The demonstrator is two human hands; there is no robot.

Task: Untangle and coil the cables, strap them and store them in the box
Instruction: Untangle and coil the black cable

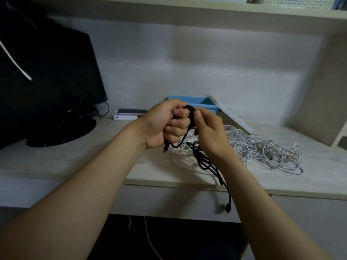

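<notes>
A: Where was the black cable (206, 162), pls?

B: Partly coiled in the left hand (165, 124), above the desk (75, 162), approx. in the middle. The fingers were curled tight round the loops. The right hand (208, 132) pinched the cable just beside the coil with thumb and fingers. The free part hung toward 5 o'clock, over the desk edge, with a twisted loop in it.

A: What could go wrong?

B: I think the twist could be wound into the coil as a kink if nobody shakes it out first. Also the black strand crossed the white cable tangle (262, 147) at 3 o'clock, so pulling could drag white strands along. The hanging plug could catch on the desk edge, and the loops could slip if the grip loosens.

A: And the box?

B: The blue box (189, 102) stood at 12 o'clock, behind the hands, with its lid (231, 113) leaning beside it.

A: The surface, the room?

B: A pale wood-grain desk in dim light. A monitor (47, 81) stood at 9 o'clock, with a phone (132, 111) on a white charger (125, 117) near it and a shelf (187, 14) above.
</notes>
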